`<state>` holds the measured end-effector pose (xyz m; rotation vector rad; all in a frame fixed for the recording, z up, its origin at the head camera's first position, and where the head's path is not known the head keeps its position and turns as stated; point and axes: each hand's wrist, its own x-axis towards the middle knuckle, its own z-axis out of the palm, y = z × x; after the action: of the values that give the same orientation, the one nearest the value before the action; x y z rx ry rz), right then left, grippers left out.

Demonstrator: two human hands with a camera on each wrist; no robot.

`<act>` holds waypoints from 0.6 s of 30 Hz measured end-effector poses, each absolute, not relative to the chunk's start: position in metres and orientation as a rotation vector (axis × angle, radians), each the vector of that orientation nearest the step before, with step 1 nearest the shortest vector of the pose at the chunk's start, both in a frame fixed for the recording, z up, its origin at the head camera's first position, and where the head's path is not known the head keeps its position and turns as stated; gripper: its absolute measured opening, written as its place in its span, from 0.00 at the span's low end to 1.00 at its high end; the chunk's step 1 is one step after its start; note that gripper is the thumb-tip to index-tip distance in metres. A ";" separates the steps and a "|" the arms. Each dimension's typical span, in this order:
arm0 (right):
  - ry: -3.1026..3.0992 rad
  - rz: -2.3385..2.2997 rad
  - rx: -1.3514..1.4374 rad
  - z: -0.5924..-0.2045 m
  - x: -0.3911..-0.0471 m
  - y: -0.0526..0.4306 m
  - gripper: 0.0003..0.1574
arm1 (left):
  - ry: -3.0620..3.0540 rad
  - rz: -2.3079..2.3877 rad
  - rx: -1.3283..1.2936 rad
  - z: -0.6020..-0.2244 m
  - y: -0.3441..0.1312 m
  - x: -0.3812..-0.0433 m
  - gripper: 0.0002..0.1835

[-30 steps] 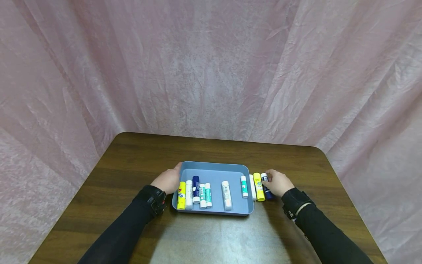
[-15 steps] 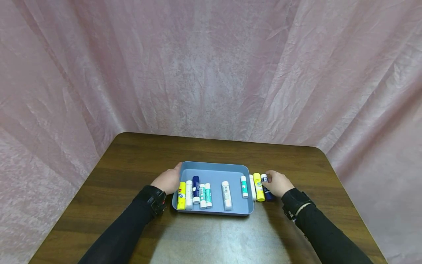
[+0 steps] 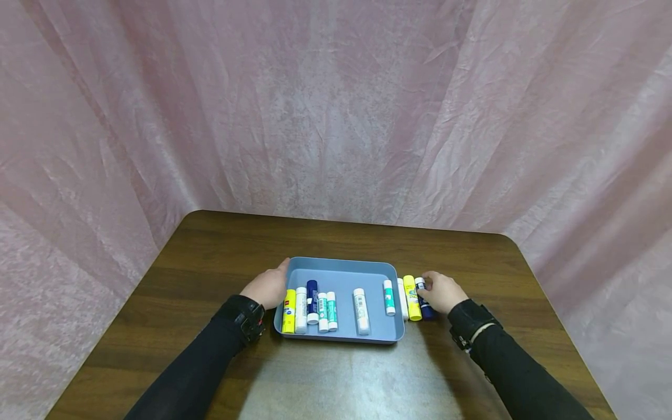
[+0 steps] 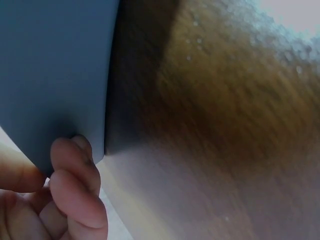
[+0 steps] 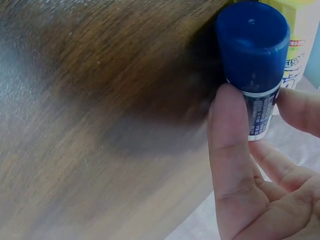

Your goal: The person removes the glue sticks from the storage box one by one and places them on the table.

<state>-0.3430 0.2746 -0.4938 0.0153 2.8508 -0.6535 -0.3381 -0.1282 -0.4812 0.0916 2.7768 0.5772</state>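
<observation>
A blue-grey tray [image 3: 341,277] lies on the table, with my left hand [image 3: 266,287] holding its left side. In the left wrist view, curled fingers [image 4: 75,187] press against the tray's outer wall [image 4: 55,65] near a corner. To the right of the tray, my right hand [image 3: 445,291] pinches a navy glue stick with a white end [image 3: 426,309]. The right wrist view shows its blue cap [image 5: 254,50] between thumb and finger side, the grip just below the cap. A yellow glue stick [image 3: 412,297] stands close beside it, then a white one [image 3: 402,298] at the tray's rim.
Inside the tray, a yellow glue stick [image 3: 289,311], a white one [image 3: 301,310], a navy one [image 3: 312,302] and two small green-and-white ones [image 3: 322,312] are grouped left. A white stick [image 3: 361,311] and a green-and-white one [image 3: 389,297] lie further right. Pink curtains [image 3: 336,116] hang behind the wooden table [image 3: 236,245].
The navy and yellow glue sticks outside the tray have shifted very slightly left, toward the white one. Both hands stay almost in place.
</observation>
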 end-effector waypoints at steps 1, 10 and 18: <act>2.851 -0.652 0.015 -0.494 -0.343 0.275 0.32 | 2.776 0.579 0.091 -0.481 -0.128 -0.338 0.32; 2.864 -0.629 0.012 -0.495 -0.344 0.274 0.30 | 2.776 0.574 0.081 -0.483 -0.128 -0.339 0.33; 2.864 -0.628 0.020 -0.492 -0.343 0.273 0.30 | 2.784 0.559 0.091 -0.483 -0.128 -0.340 0.33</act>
<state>-0.3433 0.2728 -0.4924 0.0203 2.8637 -0.6282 -0.3399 -0.1279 -0.4832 0.0911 2.7842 0.5585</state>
